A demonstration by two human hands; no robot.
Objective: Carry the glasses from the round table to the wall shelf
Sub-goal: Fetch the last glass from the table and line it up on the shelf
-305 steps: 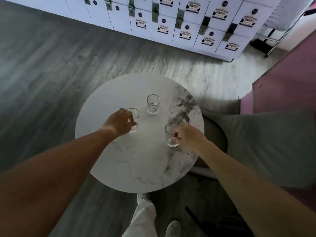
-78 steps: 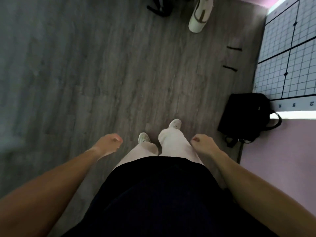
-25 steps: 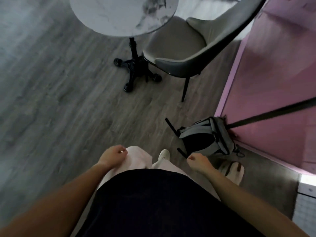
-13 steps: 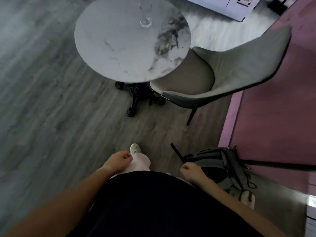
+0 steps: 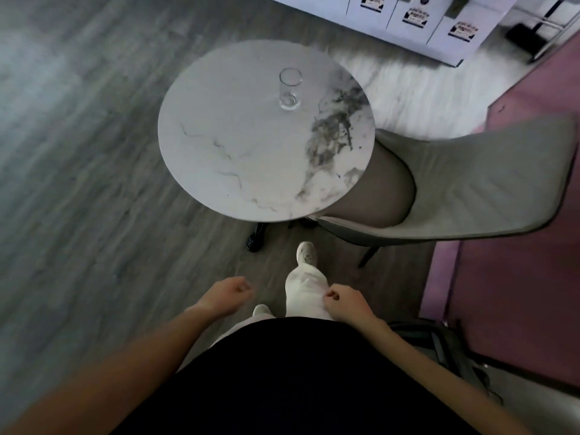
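Note:
One clear glass (image 5: 290, 88) stands upright on the far half of the round marble table (image 5: 238, 158). The table lies ahead of me, a step away. My left hand (image 5: 226, 293) and my right hand (image 5: 344, 301) hang low in front of my body, well short of the table. Both are loosely curled with nothing in them. The wall shelf is out of view.
A grey upholstered chair (image 5: 455, 189) is tucked against the table's right side. White lockers (image 5: 417, 17) line the far wall. A pink partition (image 5: 514, 309) runs along the right, with a grey backpack (image 5: 445, 346) on the floor at its foot. Grey wood floor stretches to the left.
I have walked toward the round table; it has grown larger and moved down toward the middle of the view. Both hands stay curled and empty at my sides.

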